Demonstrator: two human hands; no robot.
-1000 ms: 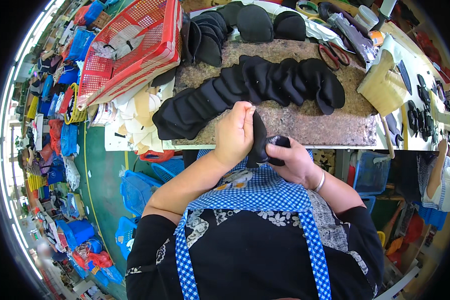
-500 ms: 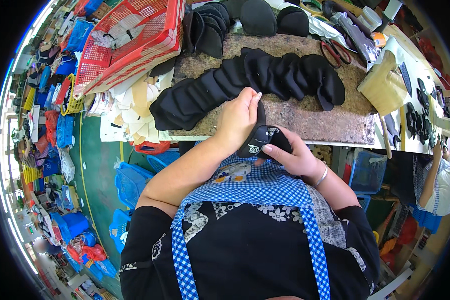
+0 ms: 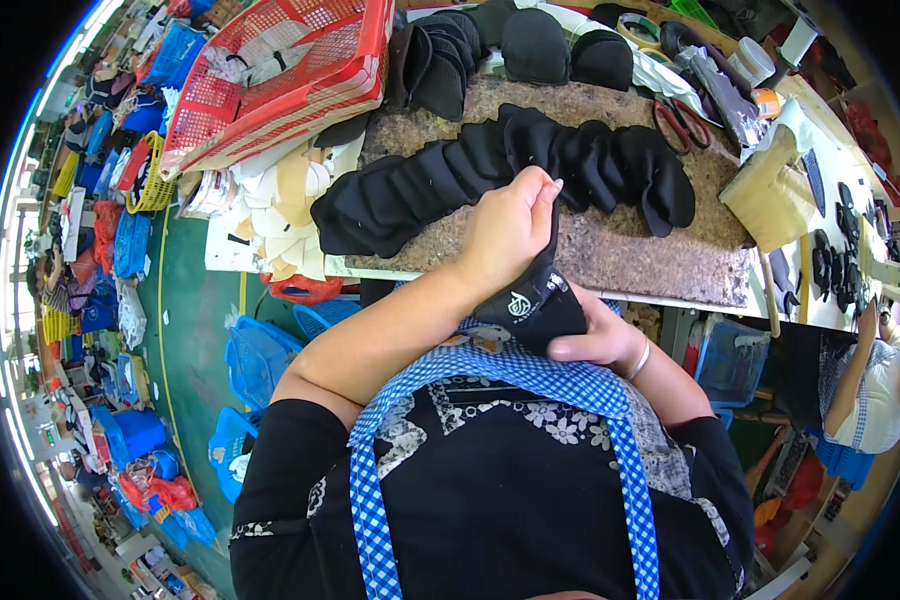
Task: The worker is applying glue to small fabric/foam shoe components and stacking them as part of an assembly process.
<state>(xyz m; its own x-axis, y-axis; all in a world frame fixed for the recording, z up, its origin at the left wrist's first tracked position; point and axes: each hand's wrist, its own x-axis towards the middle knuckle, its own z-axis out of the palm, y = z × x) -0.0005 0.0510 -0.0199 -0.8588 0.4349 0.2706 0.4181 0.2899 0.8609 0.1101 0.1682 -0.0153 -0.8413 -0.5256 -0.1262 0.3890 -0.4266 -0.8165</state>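
Close in front of my apron is a black, curved fabric piece (image 3: 532, 308) with a white printed emblem on its face; it looks like a shoe part, though I cannot tell which. My left hand (image 3: 508, 232) is closed in a pinch on its upper end, which stretches upward as a narrow strip. Lower down, my right hand (image 3: 602, 338) grips the other end, thumb on the near face and fingers mostly hidden behind. Just beyond my hands, a row of overlapping black padded pieces (image 3: 430, 185) lies across the speckled work board (image 3: 610, 255).
A red plastic basket (image 3: 280, 85) stands at the far left, with pale cut pieces (image 3: 280, 210) beside it. More black rounded pieces (image 3: 536, 48) line the back. Red-handled scissors (image 3: 682, 126) and a yellowish block (image 3: 770, 188) lie right. Another person (image 3: 870, 385) is at far right.
The black piece has turned so its printed face shows more broadly, and its strip is drawn out longer. My right hand has moved slightly down; the view has shifted a little.
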